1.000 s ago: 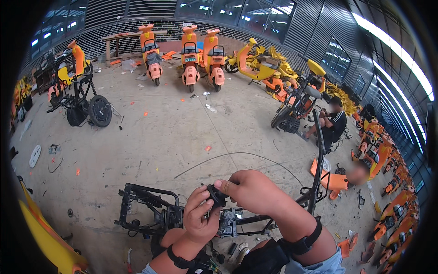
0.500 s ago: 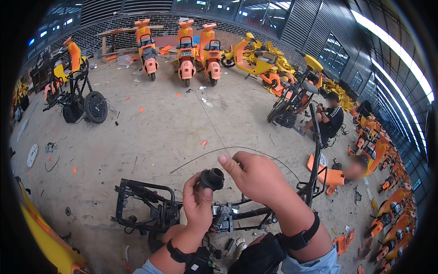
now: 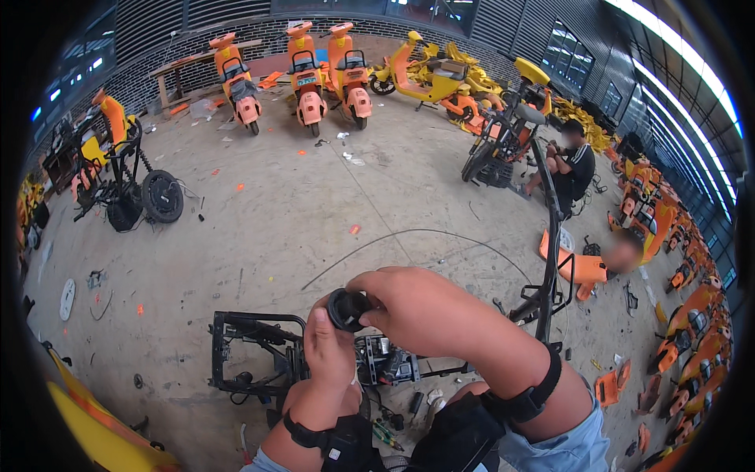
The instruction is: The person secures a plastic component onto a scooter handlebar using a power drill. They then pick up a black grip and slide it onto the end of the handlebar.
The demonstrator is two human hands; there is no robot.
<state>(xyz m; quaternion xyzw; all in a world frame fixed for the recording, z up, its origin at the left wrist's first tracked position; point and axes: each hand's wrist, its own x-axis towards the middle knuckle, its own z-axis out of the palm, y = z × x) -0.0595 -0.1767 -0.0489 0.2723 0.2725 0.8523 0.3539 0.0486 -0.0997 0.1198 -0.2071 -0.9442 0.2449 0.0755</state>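
Note:
In front of me I hold a black, round, flanged part with a hollow middle (image 3: 344,310), its exact kind unclear. My left hand (image 3: 326,352) is closed around its left side and underside. From the right, my right hand (image 3: 413,308) grips it with thumb and fingers at the opening; some fingertips are hidden behind it. Below both hands lies a stripped black scooter frame (image 3: 259,317), with its long steering tube (image 3: 548,267) rising at the right. Dark components and wires sit in the frame's middle.
A thin cable (image 3: 417,230) arcs across the floor beyond the frame. Pliers (image 3: 385,434) lie close to me. At the right, a person (image 3: 578,165) crouches by a partly stripped scooter (image 3: 503,149). Orange scooters (image 3: 308,86) stand at the back; a yellow panel (image 3: 94,429) is at near left.
My right hand has moved left and down onto the black part, where before it was raised apart from it. The left hand still holds the part, now turned. The view has shifted slightly.

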